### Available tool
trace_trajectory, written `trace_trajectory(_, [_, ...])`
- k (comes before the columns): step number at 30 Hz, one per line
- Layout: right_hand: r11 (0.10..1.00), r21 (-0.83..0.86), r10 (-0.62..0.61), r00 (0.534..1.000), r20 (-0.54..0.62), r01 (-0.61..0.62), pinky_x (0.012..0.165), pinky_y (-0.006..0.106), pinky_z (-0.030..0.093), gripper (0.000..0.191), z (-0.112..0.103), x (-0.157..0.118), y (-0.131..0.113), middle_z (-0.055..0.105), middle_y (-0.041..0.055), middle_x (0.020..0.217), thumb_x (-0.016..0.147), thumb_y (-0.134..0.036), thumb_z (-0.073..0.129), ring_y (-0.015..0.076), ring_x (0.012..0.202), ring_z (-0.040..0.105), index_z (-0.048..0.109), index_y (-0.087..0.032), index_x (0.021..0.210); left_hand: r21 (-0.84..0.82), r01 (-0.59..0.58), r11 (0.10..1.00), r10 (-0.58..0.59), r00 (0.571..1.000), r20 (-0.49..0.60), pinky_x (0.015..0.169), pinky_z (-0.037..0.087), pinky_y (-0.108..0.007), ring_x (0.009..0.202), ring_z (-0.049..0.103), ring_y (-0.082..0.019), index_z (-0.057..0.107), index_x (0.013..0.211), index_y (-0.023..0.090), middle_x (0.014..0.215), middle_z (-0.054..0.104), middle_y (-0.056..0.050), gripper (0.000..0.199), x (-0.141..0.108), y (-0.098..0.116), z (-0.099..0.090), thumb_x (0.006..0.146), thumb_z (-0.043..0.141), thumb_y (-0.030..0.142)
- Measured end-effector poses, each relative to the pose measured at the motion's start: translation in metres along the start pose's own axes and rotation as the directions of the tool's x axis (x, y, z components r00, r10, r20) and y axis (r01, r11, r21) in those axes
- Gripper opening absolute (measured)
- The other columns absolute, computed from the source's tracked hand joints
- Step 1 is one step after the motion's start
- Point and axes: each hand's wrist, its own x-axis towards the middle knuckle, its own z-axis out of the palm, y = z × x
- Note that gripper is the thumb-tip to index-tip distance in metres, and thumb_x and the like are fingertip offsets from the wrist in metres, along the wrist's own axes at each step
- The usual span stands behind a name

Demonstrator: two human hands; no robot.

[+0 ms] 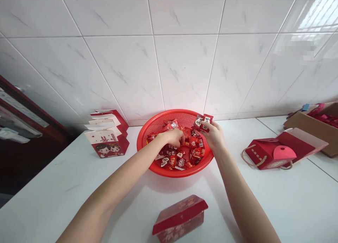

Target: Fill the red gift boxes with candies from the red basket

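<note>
A round red plastic basket stands against the tiled wall, with many wrapped candies in red, white and dark wrappers inside. My left hand reaches into it, fingers curled down among the candies; whatever they pinch is hidden. Over the basket's right rim my right hand grips a couple of wrapped candies between thumb and fingers. Nearer to me, a dark red carton with pale lettering lies on the white counter, below the basket.
Left of the basket stand several nested red and white gift boxes with cartoon figures. To the right lies a red box with rope handles. Beyond it, a brown cardboard box holds red items. The counter ends along its left edge.
</note>
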Motion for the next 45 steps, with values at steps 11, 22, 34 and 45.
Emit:
trace_trajectory(11, [1.000,-0.016,0.014,1.000,0.008,-0.014,0.066,0.031,0.060,0.019,-0.002,0.001,0.001,0.075,0.0001,0.076,0.058,-0.026,0.083,0.0187,0.074,0.068,0.072,-0.021,0.073,0.134,0.010,0.991,-0.022,0.996,0.089,0.111,0.039,-0.048,0.099,0.068,-0.032,0.077,0.061,0.026,0.082,0.078,-0.003,0.021,-0.001,0.013,-0.001,0.048,0.093,0.029])
trace_trajectory(22, [0.999,-0.034,0.009,1.000,0.005,-0.008,0.067,0.031,0.058,0.020,0.001,-0.002,-0.002,0.073,-0.0008,0.073,0.055,-0.027,0.080,0.0174,0.072,0.066,0.073,-0.020,0.072,0.143,0.025,0.989,-0.048,0.987,0.156,0.084,0.052,-0.031,0.090,0.070,-0.023,0.080,0.079,0.020,0.093,0.080,-0.005,0.009,-0.010,0.017,-0.007,0.071,0.075,0.018])
trace_trajectory(34, [0.997,-0.078,0.001,1.000,0.030,0.001,0.070,0.033,0.058,0.023,-0.003,0.002,0.002,0.072,-0.0005,0.078,0.058,-0.028,0.080,0.0186,0.077,0.067,0.073,-0.021,0.078,0.180,0.066,0.981,-0.119,0.945,0.304,0.053,0.045,-0.029,0.058,0.061,-0.021,0.075,0.057,0.019,0.061,0.070,-0.004,0.029,-0.025,0.025,0.001,0.043,0.093,0.037])
trace_trajectory(45, [0.995,-0.100,0.021,0.997,0.079,-0.013,0.071,0.032,0.057,0.024,-0.001,-0.002,-0.001,0.073,0.0004,0.077,0.057,-0.031,0.082,0.0185,0.076,0.067,0.072,-0.020,0.075,0.150,0.028,0.988,-0.086,0.912,0.401,0.054,0.044,-0.031,0.058,0.059,-0.021,0.063,0.044,0.020,0.059,0.066,-0.002,0.030,-0.025,0.030,0.003,0.040,0.092,0.025])
